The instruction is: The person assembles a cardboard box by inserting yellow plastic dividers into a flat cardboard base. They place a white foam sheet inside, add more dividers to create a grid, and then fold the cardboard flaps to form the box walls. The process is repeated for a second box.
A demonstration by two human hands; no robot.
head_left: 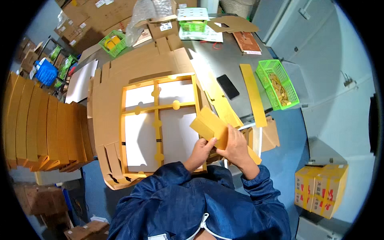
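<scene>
A folded yellow cardboard piece [209, 125] is held up in front of me, to the right of a shallow yellow-rimmed tray [197, 93]. My left hand [200, 153] pinches its lower edge with the thumb on top. Around its right side close the fingers of my right hand [236, 147]. Yellow cross dividers [159, 130] with round tabs split the tray into white-floored compartments. The tray rests on a brown cardboard sheet [108, 96]. More flat yellow strips [224, 110] lie just beyond my right hand.
A black phone [228, 87], a long yellow strip [253, 96] and a green basket [291, 94] of small yellowish pieces lie to the right. Stacked yellow-brown trays [44, 124] stand at the left. Another green basket [113, 49] sits at the back. Taped cartons [320, 192] stand lower right.
</scene>
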